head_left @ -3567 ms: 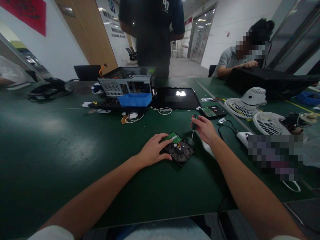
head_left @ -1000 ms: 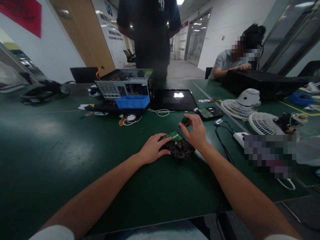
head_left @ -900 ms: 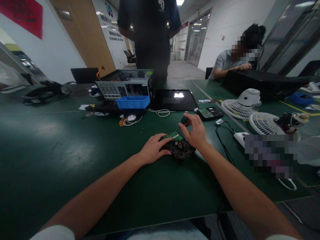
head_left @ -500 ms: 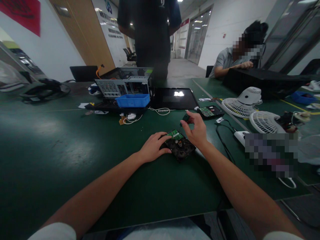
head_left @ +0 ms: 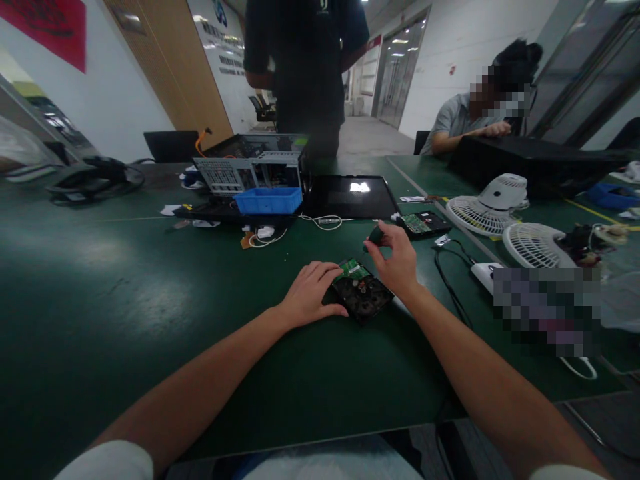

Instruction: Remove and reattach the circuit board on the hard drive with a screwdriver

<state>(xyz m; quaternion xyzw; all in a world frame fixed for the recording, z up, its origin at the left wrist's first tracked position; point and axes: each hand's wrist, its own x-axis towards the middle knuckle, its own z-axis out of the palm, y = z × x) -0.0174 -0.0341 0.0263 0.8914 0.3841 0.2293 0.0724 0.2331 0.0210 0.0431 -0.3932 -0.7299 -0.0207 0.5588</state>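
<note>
A black hard drive (head_left: 370, 299) with a green circuit board (head_left: 354, 269) at its far end lies on the green table in front of me. My left hand (head_left: 310, 293) holds its left corner, fingers on the far-left side and thumb at the near-left edge. Above the drive's far right side, my right hand (head_left: 397, 257) pinches the dark green handle of a screwdriver (head_left: 376, 235). The thin shaft points down toward the circuit board; whether its tip touches cannot be made out.
Behind the drive stand an opened computer case (head_left: 225, 175), a blue bin (head_left: 269, 201) and a black panel (head_left: 353, 197). Another drive (head_left: 425, 224), white fan parts (head_left: 533, 247), a power strip (head_left: 485, 270) and cables are right. One person stands opposite; another sits far right.
The screwdriver handle has tilted a little in my right hand. My left hand has shifted slightly on the drive. The whole view has moved slightly; the standing person's arms have changed position.
</note>
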